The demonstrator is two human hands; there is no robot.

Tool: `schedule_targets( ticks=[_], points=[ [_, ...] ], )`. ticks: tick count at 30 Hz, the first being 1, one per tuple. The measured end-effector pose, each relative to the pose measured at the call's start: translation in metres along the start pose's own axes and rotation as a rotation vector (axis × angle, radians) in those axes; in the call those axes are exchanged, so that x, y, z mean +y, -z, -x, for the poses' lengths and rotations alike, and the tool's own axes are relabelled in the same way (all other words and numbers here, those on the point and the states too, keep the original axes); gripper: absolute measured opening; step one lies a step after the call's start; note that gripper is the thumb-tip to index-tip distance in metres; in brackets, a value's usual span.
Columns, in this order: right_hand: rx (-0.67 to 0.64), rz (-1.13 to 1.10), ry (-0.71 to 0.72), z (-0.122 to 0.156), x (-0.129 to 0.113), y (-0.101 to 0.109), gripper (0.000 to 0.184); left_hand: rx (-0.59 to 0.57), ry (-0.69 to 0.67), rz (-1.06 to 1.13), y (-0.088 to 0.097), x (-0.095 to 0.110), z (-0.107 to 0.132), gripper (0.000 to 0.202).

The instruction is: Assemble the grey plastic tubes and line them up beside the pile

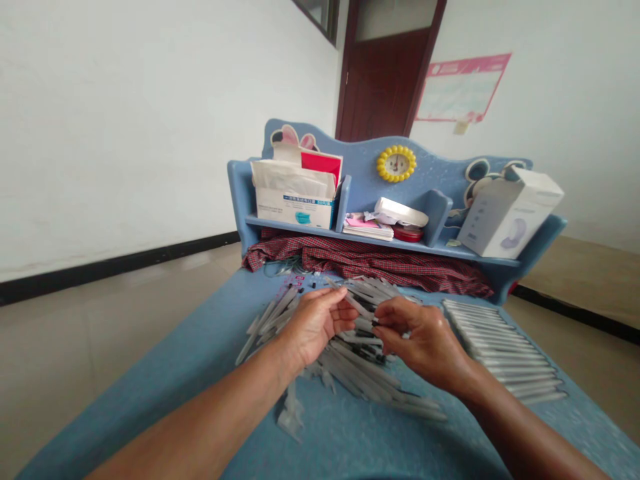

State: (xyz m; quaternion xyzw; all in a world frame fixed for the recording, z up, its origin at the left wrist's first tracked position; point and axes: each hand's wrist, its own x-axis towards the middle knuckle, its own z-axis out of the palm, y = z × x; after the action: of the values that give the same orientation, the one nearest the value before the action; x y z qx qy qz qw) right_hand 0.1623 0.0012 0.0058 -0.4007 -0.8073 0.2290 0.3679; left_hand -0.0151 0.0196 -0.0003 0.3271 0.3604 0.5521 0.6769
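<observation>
Your left hand [313, 323] and right hand [423, 340] meet at the centre of the frame, with a single tube [357, 307] between them, over a loose pile of tubes [350, 360] on the tabletop [200, 360]. Right of the pile lies a row of tubes [500, 347]. Behind the pile is a cloth [380, 260], under the shelf [380, 243]. On the shelf, a mask box [295, 200] stands left, a carton [507, 213] right.

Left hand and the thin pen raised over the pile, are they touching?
Touching. The head view shows the left hand pinching one end of the pen, with no gap between them.
</observation>
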Motion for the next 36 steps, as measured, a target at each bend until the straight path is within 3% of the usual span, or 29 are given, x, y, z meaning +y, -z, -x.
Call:
schedule_targets(
  ticks=[16, 23, 27, 36],
  points=[
    [-0.032, 0.035, 0.027, 0.001, -0.003, -0.001, 0.014, -0.045, -0.05, -0.091, -0.002, -0.001, 0.003, 0.008],
    [-0.14, -0.591, -0.211, -0.005, -0.005, -0.003, 0.027, -0.14, -0.113, -0.062, -0.001, 0.002, 0.002, 0.007],
    [-0.152, -0.746, -0.279, -0.008, -0.002, -0.006, 0.039, -0.111, -0.137, -0.063, 0.001, 0.002, -0.001, 0.007],
    [-0.023, -0.36, -0.225, -0.004, 0.017, -0.015, 0.028, -0.037, -0.2, -0.061, 0.005, 0.001, -0.004, 0.006]
  ],
)
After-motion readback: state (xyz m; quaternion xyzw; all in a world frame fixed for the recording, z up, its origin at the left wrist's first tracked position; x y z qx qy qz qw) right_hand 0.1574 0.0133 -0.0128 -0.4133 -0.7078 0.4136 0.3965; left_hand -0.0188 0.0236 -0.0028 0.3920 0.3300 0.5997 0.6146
